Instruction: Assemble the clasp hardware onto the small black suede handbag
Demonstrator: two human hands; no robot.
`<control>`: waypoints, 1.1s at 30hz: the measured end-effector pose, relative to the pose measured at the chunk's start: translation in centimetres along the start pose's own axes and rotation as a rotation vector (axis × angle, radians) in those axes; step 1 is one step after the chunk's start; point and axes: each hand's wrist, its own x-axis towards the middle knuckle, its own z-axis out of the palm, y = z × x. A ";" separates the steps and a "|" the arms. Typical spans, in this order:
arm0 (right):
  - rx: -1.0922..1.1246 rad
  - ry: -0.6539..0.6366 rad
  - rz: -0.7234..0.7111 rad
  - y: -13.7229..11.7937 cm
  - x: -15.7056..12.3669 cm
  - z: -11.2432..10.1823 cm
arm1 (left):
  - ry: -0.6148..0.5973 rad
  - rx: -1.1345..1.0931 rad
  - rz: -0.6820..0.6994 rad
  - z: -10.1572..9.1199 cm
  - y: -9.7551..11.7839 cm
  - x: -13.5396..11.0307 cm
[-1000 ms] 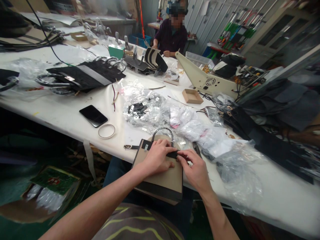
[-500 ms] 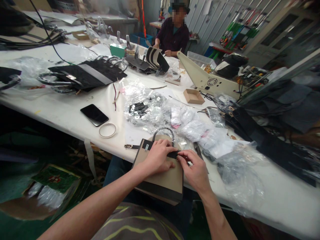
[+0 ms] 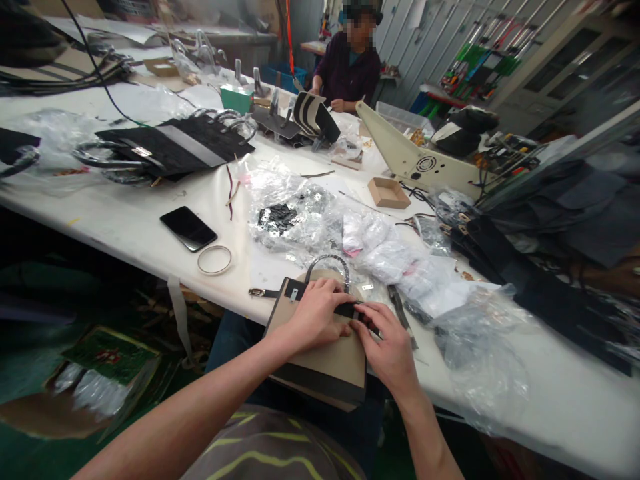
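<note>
A small tan handbag with a dark bottom band lies flat over the near edge of the white table. Its looped handle points away from me. My left hand presses on the bag's top, fingers curled over a black strap. My right hand pinches the same strap from the right. A short black strap with a metal clasp lies left of the bag.
A black phone and a thin ring lie to the left. Clear plastic bags of small parts are heaped behind the bag. Dark bags and fabric sit at both sides. A seated person works at the far end.
My right hand has slid slightly left and down along the strap, closer to my left hand. The left hand and bag stay put.
</note>
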 end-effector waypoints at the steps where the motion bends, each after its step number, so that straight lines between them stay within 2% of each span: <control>1: 0.002 -0.007 0.000 0.1 -0.1 0.1 | -0.003 -0.002 -0.002 0.0 0.0 0.0; 15: 0.010 -0.037 -0.156 2.2 -0.1 0.4 | -0.020 -0.002 -0.029 -0.3 0.3 0.2; 25: 0.035 -0.030 -0.099 2.0 0.0 0.7 | -0.030 0.003 -0.032 -0.2 0.3 0.4; 33: 0.026 0.077 -0.121 1.8 -0.8 1.6 | -0.067 0.020 -0.067 -0.5 0.7 0.8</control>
